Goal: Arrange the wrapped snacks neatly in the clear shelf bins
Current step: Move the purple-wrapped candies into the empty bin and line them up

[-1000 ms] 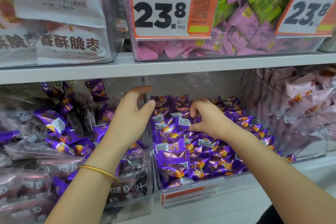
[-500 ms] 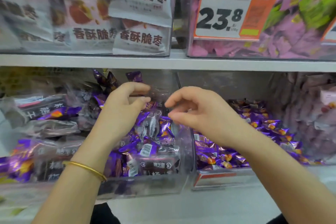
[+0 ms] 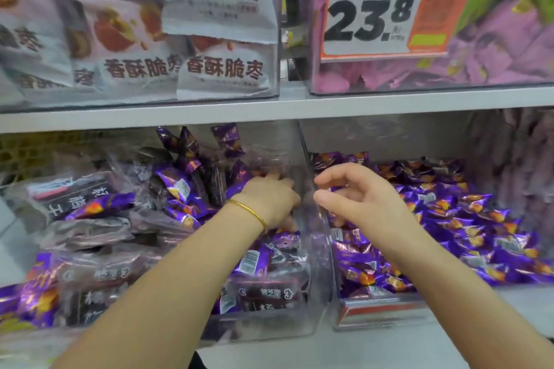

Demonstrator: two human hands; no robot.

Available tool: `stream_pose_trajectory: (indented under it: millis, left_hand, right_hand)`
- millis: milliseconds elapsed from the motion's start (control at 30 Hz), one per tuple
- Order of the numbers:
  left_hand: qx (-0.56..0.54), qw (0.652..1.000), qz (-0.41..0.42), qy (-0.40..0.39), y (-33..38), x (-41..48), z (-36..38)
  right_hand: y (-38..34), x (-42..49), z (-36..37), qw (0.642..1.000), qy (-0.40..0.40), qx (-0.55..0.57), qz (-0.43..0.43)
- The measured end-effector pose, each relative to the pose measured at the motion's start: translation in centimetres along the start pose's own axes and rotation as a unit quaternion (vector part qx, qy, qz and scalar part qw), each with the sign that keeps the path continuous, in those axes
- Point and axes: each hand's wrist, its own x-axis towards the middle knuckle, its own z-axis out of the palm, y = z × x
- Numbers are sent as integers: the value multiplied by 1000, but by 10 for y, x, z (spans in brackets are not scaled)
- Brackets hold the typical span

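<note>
Two clear bins stand side by side on the lower shelf. The left bin (image 3: 269, 331) holds dark wrapped packets (image 3: 265, 293) mixed with small purple wrapped snacks (image 3: 177, 187). The right bin (image 3: 335, 293) is filled with the same purple snacks (image 3: 449, 234). My left hand (image 3: 269, 199), with a gold bangle on the wrist, reaches down into the left bin near its right wall. Its fingers are buried among the packets, so any hold is hidden. My right hand (image 3: 356, 198) hovers over the wall between the bins, its fingers loosely curled and holding nothing.
A white shelf board (image 3: 269, 108) runs just above the bins. On it stand a bin of white jujube bags (image 3: 215, 39) and a bin of pink snacks (image 3: 494, 63) with an orange 23.8 price tag (image 3: 374, 9). Pale pink packets (image 3: 527, 159) fill the bin at far right.
My right hand lifted out of the right bin's purple pile and moved left to the divider. My left hand dropped from the bin edge into the left bin's packets. The view shifted left.
</note>
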Motion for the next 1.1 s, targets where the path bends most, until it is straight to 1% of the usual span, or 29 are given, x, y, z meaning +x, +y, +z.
stream_pose_trajectory:
  millis: [100,167,300,367,433,533,633,667,733,833,933,1000,1100]
  left_hand:
    - [19,999,8,-41,5,1,4]
    - [12,998,7,-61,4,2,5]
    - [-7,997,-1,-72,5,5,2]
    - [-3,997,8,-81,5,7,3]
    - [-4,993,18,-112,4,8,4]
    - [-14,983,-4,-181,5,8,2]
    - [18,981,16,-190,12,9,-2]
    - [13,983,28,-183,12,8,-2]
    - [-39,987,41,-149,7,7,-2]
    - [-143,987,51,-61,-7,-3,-2]
    - [-193,980,39,42,-17,-15,-5]
    - [-221,969,21,109,-22,-25,-6]
    - [-256,952,-6,169,-25,-39,-3]
  right_hand:
    - [2,-2,-4,1000,-20,20,4]
    - [5,-4,-7,999,-24,24,3]
    - [9,-7,-11,999,-20,29,16]
    - [8,-8,-11,999,-18,24,18]
    - [7,-10,-11,999,-18,26,20]
    - [7,-11,-11,999,-21,35,23]
    - [7,-12,-10,998,-31,41,24]
    - [7,-12,-10,998,-34,44,25]
    - [7,-12,-10,998,-36,48,22]
    - [7,-10,-12,999,-29,41,13]
    - [8,-8,-12,999,-21,40,6]
    - [7,-8,-11,999,-18,40,4]
    - [5,-9,-10,999,-16,41,4]
